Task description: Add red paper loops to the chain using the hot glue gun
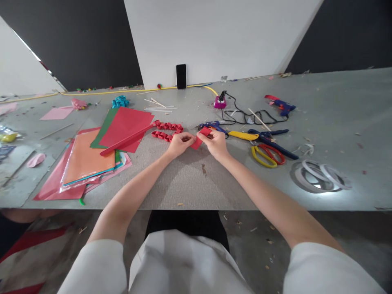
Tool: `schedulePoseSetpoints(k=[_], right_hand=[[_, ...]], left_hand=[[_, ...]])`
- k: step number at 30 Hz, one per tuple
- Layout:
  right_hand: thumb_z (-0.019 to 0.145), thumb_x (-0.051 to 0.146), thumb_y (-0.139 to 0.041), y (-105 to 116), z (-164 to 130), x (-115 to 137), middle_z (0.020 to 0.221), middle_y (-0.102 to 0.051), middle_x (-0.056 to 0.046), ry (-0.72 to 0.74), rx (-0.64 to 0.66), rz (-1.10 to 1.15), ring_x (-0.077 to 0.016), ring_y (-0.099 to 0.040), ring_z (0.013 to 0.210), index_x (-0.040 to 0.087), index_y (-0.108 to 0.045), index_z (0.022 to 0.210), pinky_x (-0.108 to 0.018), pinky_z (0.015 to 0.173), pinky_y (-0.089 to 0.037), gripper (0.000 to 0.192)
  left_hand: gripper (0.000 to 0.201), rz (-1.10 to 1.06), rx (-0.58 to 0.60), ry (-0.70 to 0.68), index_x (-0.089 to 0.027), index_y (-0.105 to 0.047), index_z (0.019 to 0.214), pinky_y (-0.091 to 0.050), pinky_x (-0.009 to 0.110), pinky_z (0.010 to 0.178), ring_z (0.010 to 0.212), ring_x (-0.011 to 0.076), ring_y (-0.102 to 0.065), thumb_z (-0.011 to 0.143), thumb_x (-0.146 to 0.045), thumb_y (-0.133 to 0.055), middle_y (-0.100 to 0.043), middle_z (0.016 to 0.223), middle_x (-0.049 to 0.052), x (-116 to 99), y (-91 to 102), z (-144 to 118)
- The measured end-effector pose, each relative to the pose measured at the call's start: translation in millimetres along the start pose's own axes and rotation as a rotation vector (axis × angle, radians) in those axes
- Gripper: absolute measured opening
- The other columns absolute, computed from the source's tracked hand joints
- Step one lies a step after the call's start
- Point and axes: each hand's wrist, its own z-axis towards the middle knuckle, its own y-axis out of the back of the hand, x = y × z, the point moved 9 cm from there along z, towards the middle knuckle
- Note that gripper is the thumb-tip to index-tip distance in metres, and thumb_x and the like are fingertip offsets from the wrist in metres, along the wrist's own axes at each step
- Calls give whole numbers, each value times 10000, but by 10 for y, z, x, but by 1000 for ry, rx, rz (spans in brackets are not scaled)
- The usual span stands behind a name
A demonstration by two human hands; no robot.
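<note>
Both hands meet over the middle of the grey table, pinching one small red piece of paper [197,143]. My left hand [180,145] grips its left edge between thumb and fingers. My right hand [217,143] is closed on its upper right part, and a red corner shows above the thumb. Just left of my left hand lies a looped red paper chain [162,134]. A long red paper strip [127,141] runs from the chain across red paper sheets [125,126]. Behind my right hand is a blue glue gun [210,124], partly covered.
Right of my hands lie a yellow-handled tool [243,135], dark blue pliers-like handles [275,143], scissors with yellow and red handles [263,157] and white tape rolls [320,176]. A second glue gun [283,107] trails a black cord. Coloured sheets [88,157] are stacked left. A phone [181,76] leans on the wall.
</note>
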Motion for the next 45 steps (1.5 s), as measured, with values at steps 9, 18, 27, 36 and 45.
schedulePoseSetpoints(k=[9, 18, 27, 36, 45], right_hand=[[757, 594, -796, 153, 88, -113, 798, -697, -38, -41, -121, 128, -179, -580, 718, 215, -735, 887, -335, 703, -481, 405], [823, 707, -708, 321, 98, -120, 716, -579, -9, -2, -288, 116, -173, -519, 630, 245, -693, 939, -338, 625, -465, 476], [779, 703, -755, 182, 88, -196, 778, -637, -19, -37, -200, 197, -164, -539, 653, 251, -661, 870, -325, 643, -471, 470], [702, 595, -874, 8, 43, -213, 699, -672, -18, -92, -66, 199, -154, -541, 618, 209, -726, 743, -326, 633, -451, 415], [685, 664, -853, 267, 208, -328, 678, -594, 17, -114, -203, 324, -133, -507, 592, 251, -672, 762, -290, 565, -427, 457]], left_hand=[[256, 4, -15, 9, -136, -746, 811, -529, 263, 725, 735, 135, -657, 840, -390, -750, -762, 828, 80, 28, -6, 4], [288, -22, 36, 60, -135, -754, 814, -520, 259, 688, 690, 136, -667, 825, -421, -782, -754, 764, 63, 105, -43, -13], [258, -5, 10, 33, -135, -761, 797, -517, 261, 696, 684, 132, -649, 837, -390, -775, -746, 757, 57, 36, -1, -16], [272, 11, 15, 18, -132, -753, 764, -490, 257, 678, 681, 129, -634, 833, -393, -789, -740, 750, 62, 43, 12, -5], [272, 20, 20, 61, -130, -747, 777, -474, 233, 644, 652, 115, -634, 826, -394, -791, -736, 730, 46, 99, -4, -14]])
